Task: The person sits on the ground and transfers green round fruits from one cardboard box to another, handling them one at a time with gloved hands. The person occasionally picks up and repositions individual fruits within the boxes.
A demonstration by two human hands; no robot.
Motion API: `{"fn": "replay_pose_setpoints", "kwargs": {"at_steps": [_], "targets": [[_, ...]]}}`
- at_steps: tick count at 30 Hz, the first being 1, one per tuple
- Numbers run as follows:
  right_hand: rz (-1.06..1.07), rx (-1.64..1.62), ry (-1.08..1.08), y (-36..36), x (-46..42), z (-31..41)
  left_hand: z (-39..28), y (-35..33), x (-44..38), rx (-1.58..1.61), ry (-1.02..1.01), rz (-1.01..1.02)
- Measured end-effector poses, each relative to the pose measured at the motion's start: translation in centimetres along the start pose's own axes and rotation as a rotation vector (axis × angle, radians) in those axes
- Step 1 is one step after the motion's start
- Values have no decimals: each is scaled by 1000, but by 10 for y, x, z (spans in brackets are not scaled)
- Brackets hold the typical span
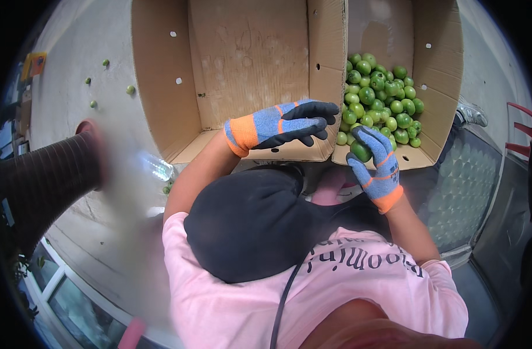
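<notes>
My right hand (377, 168), in a blue and orange knit work glove, holds a green tomato (360, 151) between thumb and fingers. It is over the near edge of the right cardboard box (438, 83). Many green tomatoes (381, 98) lie heaped inside that box. My left hand (292, 122), gloved alike with dark coated fingers, reaches across the left cardboard box (248, 48). Its fingers are spread a little and point toward the wall between the boxes; no object shows in them. Only a small dark scrap lies on the visible floor of the left box.
Loose green tomatoes (130, 90) are scattered on the concrete floor at left. A clear plastic bottle (159, 167) lies beside the left box. A ribbed dark hose (52, 174) juts in from the left. At right are a person's shoe (473, 112) and a red chair (523, 131).
</notes>
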State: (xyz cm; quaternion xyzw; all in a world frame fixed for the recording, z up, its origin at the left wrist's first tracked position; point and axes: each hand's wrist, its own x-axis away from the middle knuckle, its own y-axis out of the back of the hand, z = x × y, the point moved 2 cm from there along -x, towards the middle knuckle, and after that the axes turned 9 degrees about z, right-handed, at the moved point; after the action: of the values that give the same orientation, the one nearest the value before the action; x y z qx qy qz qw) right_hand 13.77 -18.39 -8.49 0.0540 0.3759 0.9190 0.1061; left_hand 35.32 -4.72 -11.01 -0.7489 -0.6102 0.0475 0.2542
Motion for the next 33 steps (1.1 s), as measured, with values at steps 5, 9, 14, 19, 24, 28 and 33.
{"fn": "replay_pose_setpoints", "kwargs": {"at_steps": [5, 9, 14, 19, 24, 28, 33], "targets": [[-136, 314, -313, 40, 35, -76, 35, 75, 6, -641, 417, -345], [-104, 446, -433, 51, 55, -100, 70, 80, -3, -1129, 694, -62], [-105, 279, -358, 33, 49, -89, 110, 69, -27, -1353, 826, 178], [-97, 166, -328, 29, 41, -75, 106, 62, -40, -1444, 880, 240], [-92, 101, -375, 30, 44, -70, 115, 73, -42, -1402, 856, 143], [-118, 42, -361, 27, 47, -71, 115, 89, -36, -1232, 825, -5], [-118, 57, -267, 25, 38, -66, 103, 122, -7, -824, 539, -350]]}}
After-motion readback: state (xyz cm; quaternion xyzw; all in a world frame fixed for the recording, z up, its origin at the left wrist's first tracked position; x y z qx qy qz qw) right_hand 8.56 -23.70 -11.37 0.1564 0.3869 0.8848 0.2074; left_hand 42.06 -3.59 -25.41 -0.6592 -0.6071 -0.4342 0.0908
